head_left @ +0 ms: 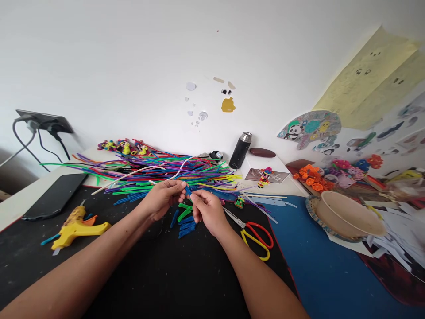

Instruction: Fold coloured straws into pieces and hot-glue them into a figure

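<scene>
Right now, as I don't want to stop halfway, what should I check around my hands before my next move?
1. Grip on the blue piece: ok, the left hand and right hand both pinch it.
2. Short blue pieces close by: ok, they lie on the black mat just below the hands.
3. Scissors in hand: not ok, they lie to the right of the right hand.
4. Glue gun apart from the left forearm: ok, a gap shows.
5. Glue gun hot: cannot tell.
</scene>
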Demonstrator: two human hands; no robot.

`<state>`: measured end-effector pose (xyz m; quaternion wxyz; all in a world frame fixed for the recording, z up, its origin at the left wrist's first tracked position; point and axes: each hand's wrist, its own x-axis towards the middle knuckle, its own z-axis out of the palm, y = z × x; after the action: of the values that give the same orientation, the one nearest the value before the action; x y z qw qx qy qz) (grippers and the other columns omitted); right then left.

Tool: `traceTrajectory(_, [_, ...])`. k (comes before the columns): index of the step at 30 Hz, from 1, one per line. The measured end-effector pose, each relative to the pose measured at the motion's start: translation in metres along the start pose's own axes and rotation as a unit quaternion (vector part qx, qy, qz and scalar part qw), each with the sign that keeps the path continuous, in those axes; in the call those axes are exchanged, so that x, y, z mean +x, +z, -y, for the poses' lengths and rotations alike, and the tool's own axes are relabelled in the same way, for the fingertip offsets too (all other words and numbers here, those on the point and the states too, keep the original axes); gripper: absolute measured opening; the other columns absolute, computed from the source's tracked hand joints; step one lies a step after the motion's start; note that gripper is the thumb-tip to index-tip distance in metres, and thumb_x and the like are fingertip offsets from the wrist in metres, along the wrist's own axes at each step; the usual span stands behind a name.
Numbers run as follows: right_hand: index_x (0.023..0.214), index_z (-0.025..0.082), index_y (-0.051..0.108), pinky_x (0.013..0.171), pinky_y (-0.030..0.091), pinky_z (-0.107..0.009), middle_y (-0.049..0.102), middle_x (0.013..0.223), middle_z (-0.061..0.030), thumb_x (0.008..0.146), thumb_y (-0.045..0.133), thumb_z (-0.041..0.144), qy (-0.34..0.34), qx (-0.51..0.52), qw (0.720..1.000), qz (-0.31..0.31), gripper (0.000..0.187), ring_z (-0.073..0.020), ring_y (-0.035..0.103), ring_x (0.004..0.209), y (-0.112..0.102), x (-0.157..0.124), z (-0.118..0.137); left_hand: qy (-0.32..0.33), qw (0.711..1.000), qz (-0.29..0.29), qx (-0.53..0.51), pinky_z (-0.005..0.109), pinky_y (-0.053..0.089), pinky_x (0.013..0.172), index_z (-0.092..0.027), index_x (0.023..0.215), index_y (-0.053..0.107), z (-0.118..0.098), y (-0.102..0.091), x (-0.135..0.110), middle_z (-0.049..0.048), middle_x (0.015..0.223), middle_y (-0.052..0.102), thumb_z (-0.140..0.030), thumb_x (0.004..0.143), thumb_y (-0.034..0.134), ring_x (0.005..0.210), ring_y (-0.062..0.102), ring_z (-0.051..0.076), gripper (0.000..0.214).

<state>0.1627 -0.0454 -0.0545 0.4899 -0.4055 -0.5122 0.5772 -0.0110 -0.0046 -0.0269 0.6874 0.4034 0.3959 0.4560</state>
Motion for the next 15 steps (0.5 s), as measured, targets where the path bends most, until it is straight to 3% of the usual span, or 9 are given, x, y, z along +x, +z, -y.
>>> traceTrajectory(4, [0.089,0.019,0.068,0.040,0.033,-0.023,0.049,0.048,0.0097,0.090,0.072,0.059,-0.003,0.018,1.000,0.002,0.040,-0.0098,0.048,0.036,-0.0010,0.0007,-0.0024,-0.012,0.999,0.000,-0.040,0.023,0.048,0.056,-0.013,0.070,0.077,0.0040,-0.0004,0.0006,0.0041,0.063,0.067,-0.043,0.054,0.104,0.057,0.058,0.012,0.044])
traceTrajectory(8, [0.089,0.018,0.071,0.040,0.031,-0.023,0.041,0.046,0.0116,0.089,0.074,0.059,-0.003,0.028,1.000,-0.009,0.041,-0.0094,0.047,0.035,-0.0013,0.0014,-0.0043,0.026,0.999,-0.007,-0.034,0.024,0.050,0.058,-0.012,0.070,0.078,0.0053,0.0022,-0.0010,0.0037,0.063,0.067,-0.044,0.059,0.103,0.058,0.058,0.012,0.042])
traceTrajectory(15, [0.085,0.017,0.073,0.040,0.028,-0.023,0.036,0.044,0.0123,0.085,0.079,0.056,0.015,0.105,0.994,-0.010,0.040,-0.0084,0.042,0.035,-0.0024,0.0008,0.0003,0.014,0.997,0.047,-0.053,0.023,0.049,0.061,-0.012,0.080,0.083,0.0048,0.0002,0.0009,0.0046,0.066,0.069,-0.039,0.057,0.104,0.063,0.059,0.012,0.041])
